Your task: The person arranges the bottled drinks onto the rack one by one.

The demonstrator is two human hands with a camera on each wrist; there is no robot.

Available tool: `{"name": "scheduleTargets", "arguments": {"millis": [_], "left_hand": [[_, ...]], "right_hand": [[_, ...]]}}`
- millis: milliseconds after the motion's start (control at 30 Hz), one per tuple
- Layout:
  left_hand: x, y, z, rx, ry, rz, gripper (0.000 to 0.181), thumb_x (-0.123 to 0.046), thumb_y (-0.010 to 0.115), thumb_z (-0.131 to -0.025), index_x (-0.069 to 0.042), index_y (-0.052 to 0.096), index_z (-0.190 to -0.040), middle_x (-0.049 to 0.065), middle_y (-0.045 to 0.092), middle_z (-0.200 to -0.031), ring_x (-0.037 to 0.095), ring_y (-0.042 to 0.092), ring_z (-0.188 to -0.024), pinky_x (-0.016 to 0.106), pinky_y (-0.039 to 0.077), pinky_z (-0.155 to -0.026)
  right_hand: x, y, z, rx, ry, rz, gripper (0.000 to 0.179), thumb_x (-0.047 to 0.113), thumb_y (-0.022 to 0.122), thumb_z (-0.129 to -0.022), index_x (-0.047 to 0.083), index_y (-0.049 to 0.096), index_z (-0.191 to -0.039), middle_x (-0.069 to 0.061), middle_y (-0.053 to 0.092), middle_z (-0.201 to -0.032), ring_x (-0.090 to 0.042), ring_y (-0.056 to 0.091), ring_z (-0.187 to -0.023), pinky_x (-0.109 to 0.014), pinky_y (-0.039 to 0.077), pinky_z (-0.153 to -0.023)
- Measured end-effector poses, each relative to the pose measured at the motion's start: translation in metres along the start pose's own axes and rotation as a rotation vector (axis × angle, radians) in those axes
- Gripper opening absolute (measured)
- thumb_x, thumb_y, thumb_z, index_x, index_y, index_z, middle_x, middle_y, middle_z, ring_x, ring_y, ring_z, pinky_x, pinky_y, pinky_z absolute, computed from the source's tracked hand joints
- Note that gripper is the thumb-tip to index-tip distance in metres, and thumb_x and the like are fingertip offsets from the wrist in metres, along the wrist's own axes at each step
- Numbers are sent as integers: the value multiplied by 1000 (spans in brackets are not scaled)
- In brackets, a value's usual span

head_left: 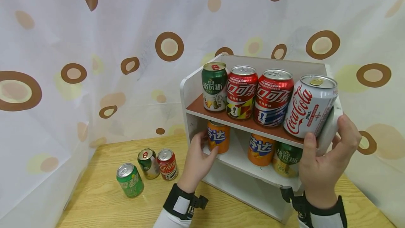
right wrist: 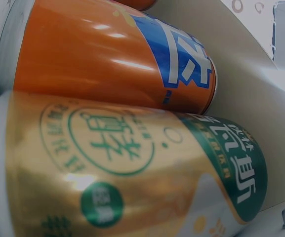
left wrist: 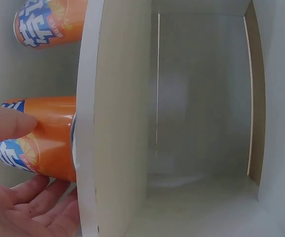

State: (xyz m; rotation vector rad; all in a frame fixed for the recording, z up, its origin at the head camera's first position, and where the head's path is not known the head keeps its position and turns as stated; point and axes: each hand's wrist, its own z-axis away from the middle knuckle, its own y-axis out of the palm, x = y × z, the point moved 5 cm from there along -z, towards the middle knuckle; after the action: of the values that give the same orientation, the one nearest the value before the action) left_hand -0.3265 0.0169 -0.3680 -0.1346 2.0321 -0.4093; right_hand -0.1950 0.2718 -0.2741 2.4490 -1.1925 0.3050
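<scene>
My left hand (head_left: 199,161) holds an orange soda can (head_left: 219,138) at the left end of the middle shelf. In the left wrist view, the thumb lies across that orange can (left wrist: 53,138) and the fingers (left wrist: 38,202) curl round its other side. My right hand (head_left: 329,157) grips the right side panel of a white shelf rack (head_left: 330,126), thumb at the front edge and fingers round the outside. Just above the thumb, a white Coca-Cola can (head_left: 311,106) stands on the top shelf. The right wrist view shows no part of the hand.
A green can (head_left: 214,87) and two red cola cans (head_left: 242,92) share the top shelf. Another orange can (head_left: 261,149) and a gold-green can (head_left: 286,159) stand middle-right. Left on the wooden table (head_left: 101,200) are a light green can (head_left: 130,180), a dark green can (head_left: 148,163) and a red can (head_left: 167,164).
</scene>
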Motion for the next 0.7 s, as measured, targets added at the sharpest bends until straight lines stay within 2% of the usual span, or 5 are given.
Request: {"name": "scheduleTargets", "arguments": {"millis": [267, 700], "left_hand": [[1, -2, 1, -15, 5, -60, 53, -14, 73, -94, -1, 50, -140, 16, 59, -133, 30, 60, -123, 47, 52, -106], [1, -1, 1, -44, 20, -69, 51, -15, 74, -95, 0, 52, -138, 17, 60, -133, 31, 62, -121, 46, 53, -105]], "right_hand": [[1, 1, 0, 0, 2, -2, 55, 40, 62, -99, -6, 43, -123, -19, 48, -137, -30, 48, -130, -18, 43, -102], [2, 1, 0, 2, 3, -8, 53, 38, 62, -99, -5, 43, -124, -19, 48, -137, -30, 50, -130, -18, 43, -102]]}}
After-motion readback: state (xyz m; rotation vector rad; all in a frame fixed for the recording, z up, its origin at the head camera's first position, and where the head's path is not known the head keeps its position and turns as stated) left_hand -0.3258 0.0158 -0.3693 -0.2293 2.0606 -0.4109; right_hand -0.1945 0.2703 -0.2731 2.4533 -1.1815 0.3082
